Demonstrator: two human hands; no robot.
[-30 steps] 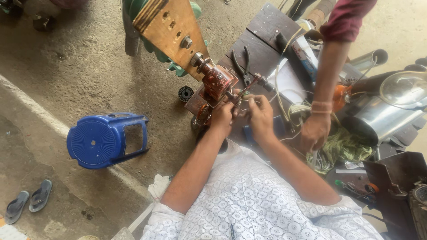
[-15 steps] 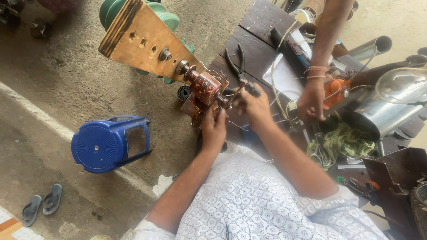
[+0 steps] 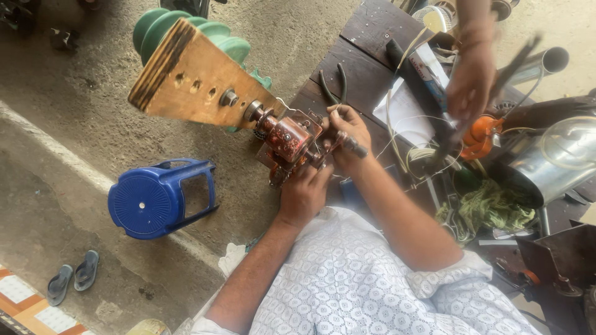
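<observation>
1. A person in a white patterned shirt bends over a small reddish-brown motor assembly [image 3: 290,141] fixed to the end of a wooden board [image 3: 192,77], at the near edge of a dark tabletop [image 3: 366,43].
2. The left hand [image 3: 303,193] cups the assembly from below, its grip closed around the lower housing; the right hand [image 3: 347,127] is pinched shut on a part at the assembly's right side — what the fingers pinch is too small to tell.
3. Just beyond the assembly a pair of pliers [image 3: 332,87] lies untouched on the tabletop.
4. Farther right of the assembly, another person's hand [image 3: 472,77] hovers, blurred, over loose pale wire [image 3: 410,149], an orange part [image 3: 481,133] and a shiny metal vessel [image 3: 552,161]; a tangle of green fibre [image 3: 496,208] lies below them.
5. Left of the assembly, on the concrete floor [image 3: 74,80], stands a blue plastic stool [image 3: 158,198], tipped on its side, with a pair of sandals [image 3: 73,278] farther off.
6. Judging by the scene, the work looks mid-way: the assembly is mounted and held firm — yet wire and tools lie about, so fitting seems unfinished.
</observation>
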